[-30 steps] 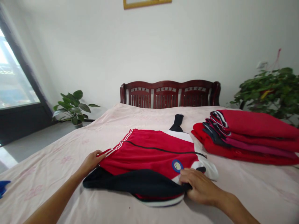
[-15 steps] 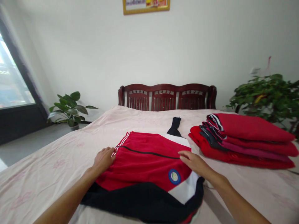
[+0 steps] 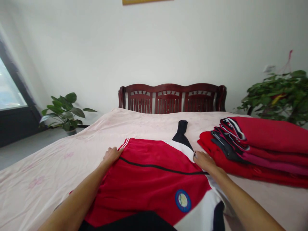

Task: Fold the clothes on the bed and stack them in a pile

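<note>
A red, white and black track jacket [image 3: 154, 189] lies sideways on the bed, with a dark zip line across it and a round blue badge on its chest. One black sleeve [image 3: 181, 133] points toward the headboard. My left hand [image 3: 113, 155] is closed on the striped hem at the jacket's left end. Across from it, my right hand [image 3: 204, 160] pinches the white upper edge by the shoulder and collar; its fingertips are partly hidden. The jacket's near side runs out of view at the bottom.
A stack of folded red and dark clothes [image 3: 260, 154] stands right of the jacket on the pink bedsheet [image 3: 79, 160]. Behind is a dark wooden headboard [image 3: 168, 99]. Potted plants stand at left [image 3: 66, 112] and right [image 3: 276, 96].
My right hand has moved from above the zip to the jacket's upper right edge and closed on it. My left hand has tightened at the hem. The jacket now sits nearer, its front spread wider.
</note>
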Tool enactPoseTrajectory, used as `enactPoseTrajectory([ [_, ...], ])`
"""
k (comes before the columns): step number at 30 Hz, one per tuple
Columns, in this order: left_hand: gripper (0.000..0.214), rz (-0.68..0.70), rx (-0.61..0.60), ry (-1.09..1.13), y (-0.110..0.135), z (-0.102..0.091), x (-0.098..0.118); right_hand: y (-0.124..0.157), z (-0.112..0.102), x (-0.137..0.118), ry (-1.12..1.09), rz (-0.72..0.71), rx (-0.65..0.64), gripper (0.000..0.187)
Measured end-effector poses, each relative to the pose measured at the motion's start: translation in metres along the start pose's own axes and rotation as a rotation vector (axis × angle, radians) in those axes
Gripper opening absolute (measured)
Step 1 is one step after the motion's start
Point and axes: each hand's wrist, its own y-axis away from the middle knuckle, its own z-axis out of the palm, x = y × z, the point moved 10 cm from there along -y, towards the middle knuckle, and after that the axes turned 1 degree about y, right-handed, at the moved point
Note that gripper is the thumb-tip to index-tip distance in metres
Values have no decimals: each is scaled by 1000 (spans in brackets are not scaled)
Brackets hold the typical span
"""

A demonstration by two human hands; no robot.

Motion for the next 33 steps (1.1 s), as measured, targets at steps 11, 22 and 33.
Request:
enactPoseTrajectory([
  [11, 55, -84, 167, 29, 5, -22, -48, -7, -8, 26, 141, 147, 36, 36],
  [22, 56, 579, 261, -194, 85, -2, 29, 45, -2, -76, 202, -245, 115, 59],
  [33, 55, 651, 58, -25, 121, -18, -43, 84, -9, -31, 29, -284, 196, 48],
])
